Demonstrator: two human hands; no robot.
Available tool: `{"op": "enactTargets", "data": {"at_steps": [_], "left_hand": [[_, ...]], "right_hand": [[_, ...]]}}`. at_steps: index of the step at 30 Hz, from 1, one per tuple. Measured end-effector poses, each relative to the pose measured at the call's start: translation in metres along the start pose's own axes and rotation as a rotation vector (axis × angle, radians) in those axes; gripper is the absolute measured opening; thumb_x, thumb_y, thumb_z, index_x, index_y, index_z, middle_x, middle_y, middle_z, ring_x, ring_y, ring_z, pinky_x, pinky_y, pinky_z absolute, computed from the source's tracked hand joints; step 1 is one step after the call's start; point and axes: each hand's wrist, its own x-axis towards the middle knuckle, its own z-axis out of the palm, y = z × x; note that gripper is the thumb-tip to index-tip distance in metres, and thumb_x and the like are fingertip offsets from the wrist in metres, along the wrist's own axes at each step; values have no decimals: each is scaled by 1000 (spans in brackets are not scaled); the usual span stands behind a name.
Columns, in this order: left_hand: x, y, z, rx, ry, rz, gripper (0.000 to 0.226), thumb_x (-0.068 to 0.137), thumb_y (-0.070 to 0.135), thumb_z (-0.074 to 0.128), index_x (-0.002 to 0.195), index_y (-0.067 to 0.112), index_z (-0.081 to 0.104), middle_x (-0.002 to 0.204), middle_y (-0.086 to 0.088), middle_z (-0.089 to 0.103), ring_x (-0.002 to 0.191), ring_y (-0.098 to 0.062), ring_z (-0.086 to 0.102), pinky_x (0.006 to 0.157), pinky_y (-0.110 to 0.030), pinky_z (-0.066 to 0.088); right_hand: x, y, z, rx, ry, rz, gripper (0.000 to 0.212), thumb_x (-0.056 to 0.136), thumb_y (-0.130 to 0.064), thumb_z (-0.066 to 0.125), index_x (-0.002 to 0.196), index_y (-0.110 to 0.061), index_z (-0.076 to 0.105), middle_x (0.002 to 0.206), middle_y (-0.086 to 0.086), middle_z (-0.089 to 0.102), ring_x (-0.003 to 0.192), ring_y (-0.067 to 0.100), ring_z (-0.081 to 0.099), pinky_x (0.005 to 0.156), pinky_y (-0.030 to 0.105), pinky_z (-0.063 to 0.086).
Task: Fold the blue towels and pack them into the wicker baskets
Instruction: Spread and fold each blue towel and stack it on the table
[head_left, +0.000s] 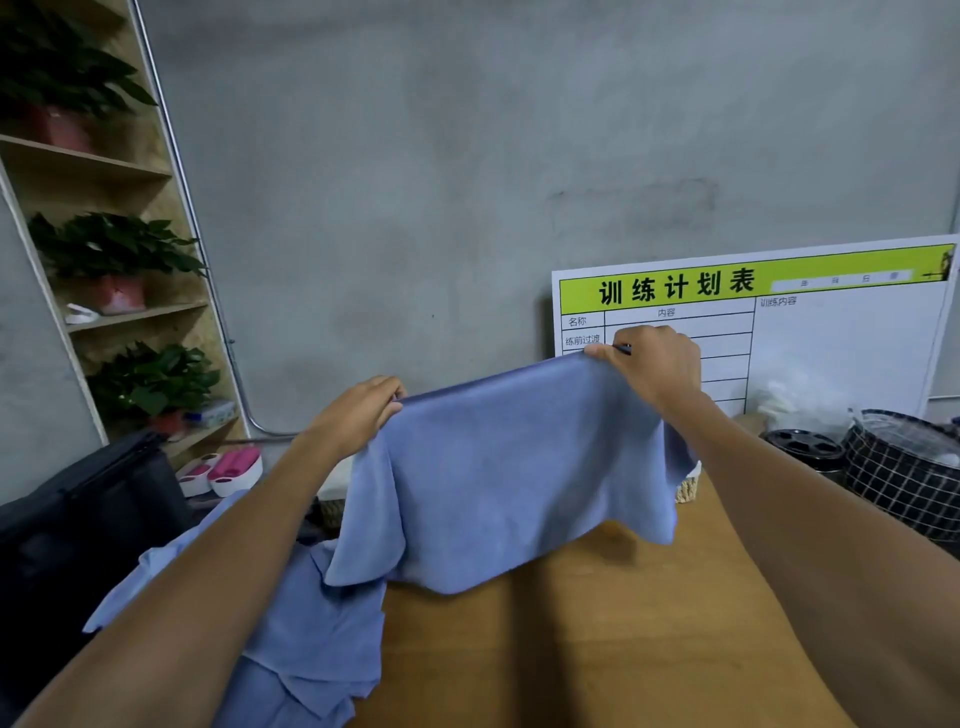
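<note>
So both hands are up in front of the wall, each pinching a top corner of one blue towel (519, 467): the left hand (358, 410) grasps the lower-left corner, the right hand (649, 364) grasps the higher one over by the whiteboard (831, 322). I'd guess it's held stretched like that to let it hang flat and find the edges before the first fold. The top edge is its long axis here, running left to right and tilted up toward the right, with the cloth draping down so the bottom hem just about reaches the wooden counter (623, 649). More blue towels (311, 649) lie crumpled on the counter's left side. A bit of wicker basket (688, 488) peeks out behind the hanging towel (mostly hidden, so can't say what's in it).
</note>
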Motion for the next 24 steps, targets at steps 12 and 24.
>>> {"op": "enactTargets", "data": {"at_steps": [12,24], "left_hand": [[-12,11,-32,-191,330,-365,18,88,-9,57,92,-1,72,88,-19,72,81,-26,62,71,-30,42],[-1,47,-72,-294,484,-200,22,95,36,39,100,26,58,88,0,65,85,-25,58,78,-37,46]], "right_hand": [[-7,15,-36,-25,43,102,68,88,-68,55,54,-12,37,54,3,47,60,31,47,50,28,22],[-10,34,-67,-19,142,145,71,87,-72,51,53,-11,40,54,10,51,60,34,52,53,30,30]]}}
